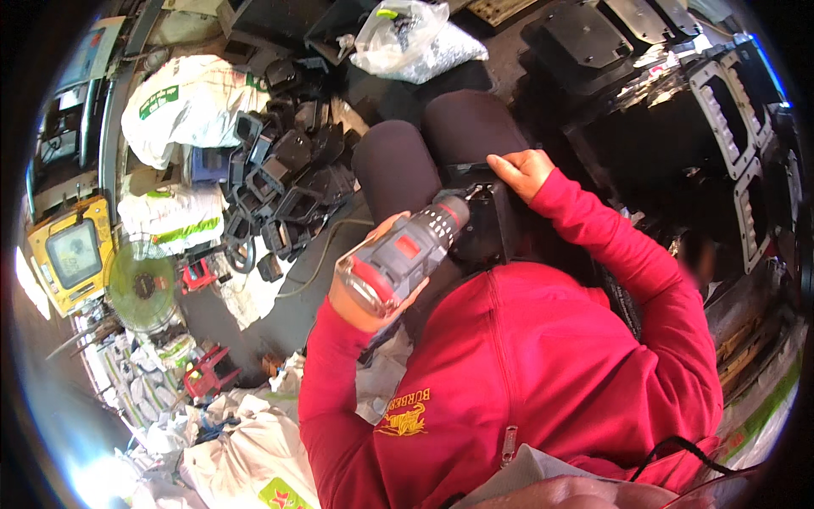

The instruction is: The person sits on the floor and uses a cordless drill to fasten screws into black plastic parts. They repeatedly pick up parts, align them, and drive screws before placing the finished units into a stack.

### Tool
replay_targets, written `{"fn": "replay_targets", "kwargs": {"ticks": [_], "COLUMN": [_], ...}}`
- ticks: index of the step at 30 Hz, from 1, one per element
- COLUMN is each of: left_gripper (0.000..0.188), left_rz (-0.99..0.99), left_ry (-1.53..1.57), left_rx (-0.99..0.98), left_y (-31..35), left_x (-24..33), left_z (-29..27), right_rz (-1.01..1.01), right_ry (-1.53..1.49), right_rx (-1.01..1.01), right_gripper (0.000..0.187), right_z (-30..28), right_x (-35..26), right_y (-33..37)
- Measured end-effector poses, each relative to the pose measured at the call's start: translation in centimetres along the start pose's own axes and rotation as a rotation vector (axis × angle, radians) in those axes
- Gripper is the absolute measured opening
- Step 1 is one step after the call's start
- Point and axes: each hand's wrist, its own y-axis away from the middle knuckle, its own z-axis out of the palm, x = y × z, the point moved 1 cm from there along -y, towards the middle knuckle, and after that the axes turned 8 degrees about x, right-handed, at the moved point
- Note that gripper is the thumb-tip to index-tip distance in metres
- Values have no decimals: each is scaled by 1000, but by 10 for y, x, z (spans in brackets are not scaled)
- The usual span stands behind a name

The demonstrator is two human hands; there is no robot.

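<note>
My left hand (349,307) is wrapped around a grey and red cordless drill (405,254), mostly behind the tool's body. The drill's chuck points up and right, and its bit meets the top of a black box-shaped part (483,225) with metal bits on it. That part sits in my lap, between and against my dark-trousered thighs. With its thumb along the upper edge, my right hand (524,174) grips the far right side of the black part; the other fingers are curled and partly hidden.
To the left lies a heap of black frame-like parts (288,174), beside white sacks (182,110). A clear plastic bag (415,42) of small pieces lies ahead of my knees. Pale metal frames (746,212) stand at the right. A round fan (142,284) and red stool (208,373) are at far left.
</note>
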Motion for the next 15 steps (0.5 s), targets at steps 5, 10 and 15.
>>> {"fn": "replay_targets", "kwargs": {"ticks": [5, 10, 15], "left_gripper": [65, 68, 76], "left_rz": [40, -19, -216], "left_ry": [304, 405, 519], "left_rx": [13, -68, -111], "left_y": [15, 24, 25], "left_x": [-4, -7, -4], "left_z": [2, 12, 21], "right_rz": [90, 268, 207], "right_ry": [-371, -1340, -1462], "right_rx": [195, -105, -252], "right_gripper": [43, 75, 78], "right_z": [-26, -51, -38], "right_x": [0, -25, -55], "right_y": [13, 52, 72]}}
